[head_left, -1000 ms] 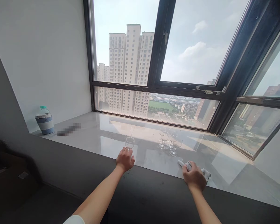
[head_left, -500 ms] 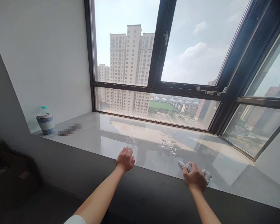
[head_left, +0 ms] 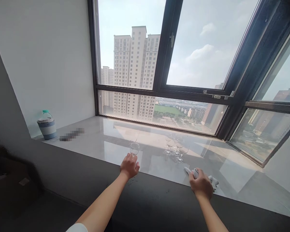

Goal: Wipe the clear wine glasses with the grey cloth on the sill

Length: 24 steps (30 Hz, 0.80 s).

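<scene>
Near the front edge of the shiny windowsill [head_left: 91, 145], my left hand [head_left: 130, 166] is closed around the lower part of a clear wine glass [head_left: 134, 149]. The bowl shows above my fingers; the stem and foot are mostly hidden behind them. To the right, my right hand [head_left: 201, 184] grips a bunched pale cloth [head_left: 213, 182] against the sill's front edge. Parts of the cloth stick out on both sides of the fingers. Several more wine glasses [head_left: 180, 154] stand upright in a group between my hands, farther back on the sill.
A blue-and-white bucket [head_left: 46, 129] with a green-capped bottle [head_left: 45, 113] in or behind it stands at the sill's left end. A pixelated dark item [head_left: 72, 134] lies beside it. The dark window frame [head_left: 159, 91] bounds the back. Below left, a dark box [head_left: 14, 183] sits in shadow.
</scene>
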### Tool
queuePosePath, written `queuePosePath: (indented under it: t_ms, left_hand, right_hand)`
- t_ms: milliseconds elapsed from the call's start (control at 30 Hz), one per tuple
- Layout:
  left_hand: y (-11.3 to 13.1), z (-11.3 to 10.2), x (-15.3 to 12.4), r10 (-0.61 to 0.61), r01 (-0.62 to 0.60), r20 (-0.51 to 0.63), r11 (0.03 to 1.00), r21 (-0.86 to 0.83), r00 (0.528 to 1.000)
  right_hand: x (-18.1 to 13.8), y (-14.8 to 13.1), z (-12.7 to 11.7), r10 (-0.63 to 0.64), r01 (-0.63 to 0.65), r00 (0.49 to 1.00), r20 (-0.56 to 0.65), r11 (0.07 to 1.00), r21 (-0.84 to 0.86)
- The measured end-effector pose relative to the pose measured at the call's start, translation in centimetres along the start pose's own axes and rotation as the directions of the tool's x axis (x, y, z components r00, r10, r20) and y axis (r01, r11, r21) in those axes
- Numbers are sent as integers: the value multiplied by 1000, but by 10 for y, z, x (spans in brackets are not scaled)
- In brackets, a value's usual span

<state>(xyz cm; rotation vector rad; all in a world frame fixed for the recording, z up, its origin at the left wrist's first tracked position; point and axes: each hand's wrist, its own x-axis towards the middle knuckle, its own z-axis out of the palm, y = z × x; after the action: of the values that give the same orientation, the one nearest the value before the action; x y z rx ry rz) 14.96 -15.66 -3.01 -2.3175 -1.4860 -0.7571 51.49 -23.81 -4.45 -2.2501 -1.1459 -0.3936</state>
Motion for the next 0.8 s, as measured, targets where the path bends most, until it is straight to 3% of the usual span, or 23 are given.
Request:
queuePosePath:
  t_ms: [800]
  left_hand:
    - [-1, -1, 0, 22, -22, -13, 999, 24, 1000]
  right_hand:
    - [0, 0, 1, -5, 5, 1000, -18, 1000, -6]
